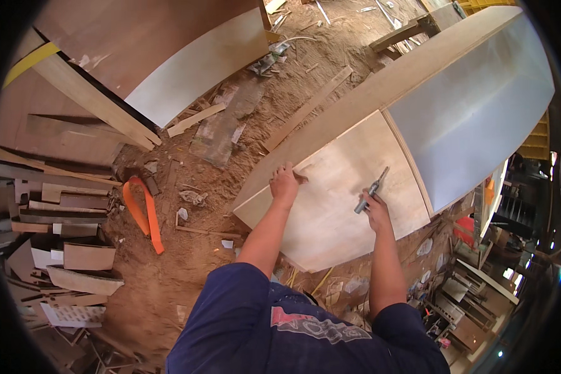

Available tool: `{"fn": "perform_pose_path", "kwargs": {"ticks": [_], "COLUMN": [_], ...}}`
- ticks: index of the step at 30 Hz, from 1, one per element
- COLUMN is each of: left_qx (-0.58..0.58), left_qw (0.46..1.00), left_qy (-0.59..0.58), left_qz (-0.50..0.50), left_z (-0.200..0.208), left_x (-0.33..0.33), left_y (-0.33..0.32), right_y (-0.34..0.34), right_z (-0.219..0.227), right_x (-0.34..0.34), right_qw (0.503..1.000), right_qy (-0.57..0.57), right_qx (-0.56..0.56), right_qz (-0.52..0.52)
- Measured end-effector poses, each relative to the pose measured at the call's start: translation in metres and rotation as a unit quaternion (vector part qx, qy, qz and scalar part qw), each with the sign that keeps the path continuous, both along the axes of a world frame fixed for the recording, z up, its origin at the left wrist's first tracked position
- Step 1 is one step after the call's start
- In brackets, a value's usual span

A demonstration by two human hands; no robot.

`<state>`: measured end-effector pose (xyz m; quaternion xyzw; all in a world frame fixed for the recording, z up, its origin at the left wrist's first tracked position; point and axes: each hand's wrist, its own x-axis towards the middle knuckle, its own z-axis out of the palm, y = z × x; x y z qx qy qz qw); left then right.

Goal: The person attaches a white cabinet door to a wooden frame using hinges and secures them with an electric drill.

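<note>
My left hand (284,186) rests at the left edge of a pale plywood panel (336,193), fingers curled. A small dark brown piece (300,178) shows beside its thumb and looks held; its kind is unclear. My right hand (376,210) is wrapped round a slim grey hand tool (368,196) with a long thin tip that points up and away over the panel. What exact kind of tool it is does not show. The panel forms the near end of a large wooden cabinet-like body (380,81), next to a glossy grey-white panel (474,112).
An orange strap loop (144,215) lies on the dirt floor (162,293) at left. Stacked wood offcuts (75,249) fill the far left. Another large brown wooden piece (162,37) stands at upper left. A loose wooden strip (308,109) lies beyond my left hand.
</note>
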<state>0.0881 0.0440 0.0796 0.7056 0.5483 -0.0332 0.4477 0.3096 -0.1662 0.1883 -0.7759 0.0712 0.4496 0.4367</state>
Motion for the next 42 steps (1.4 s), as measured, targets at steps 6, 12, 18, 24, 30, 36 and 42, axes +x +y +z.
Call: {"fn": "perform_pose_path", "kwargs": {"ticks": [6,12,18,24,30,36,42], "left_qx": [-0.010,-0.031,-0.034,-0.011,0.031,0.102,0.174], "left_qw": [1.000,0.999,0.999,1.000,0.999,0.974,0.951], "left_qy": [0.001,-0.010,-0.016,-0.010,0.004,-0.200,-0.256], "left_qz": [-0.007,0.011,0.023,-0.003,-0.018,-0.036,-0.012], "left_z": [0.003,0.002,0.004,0.016,0.007,0.077,0.132], "left_x": [0.001,-0.003,-0.006,-0.004,-0.007,0.084,0.217], "left_y": [0.002,0.003,0.002,-0.006,-0.017,0.013,0.024], "right_y": [0.006,0.014,-0.001,-0.049,-0.121,-0.250,-0.318], "right_z": [-0.005,-0.016,-0.017,-0.013,0.020,0.029,0.042], "right_x": [0.002,-0.008,-0.024,-0.033,-0.013,0.093,0.242], "right_qw": [1.000,0.995,0.991,0.990,0.989,0.915,0.863], "right_qy": [0.002,-0.084,-0.062,-0.086,-0.127,-0.324,-0.345], "right_qx": [-0.011,-0.022,-0.097,-0.066,0.010,0.033,0.073], "right_qz": [0.024,0.056,0.071,0.086,-0.072,-0.236,-0.363]}}
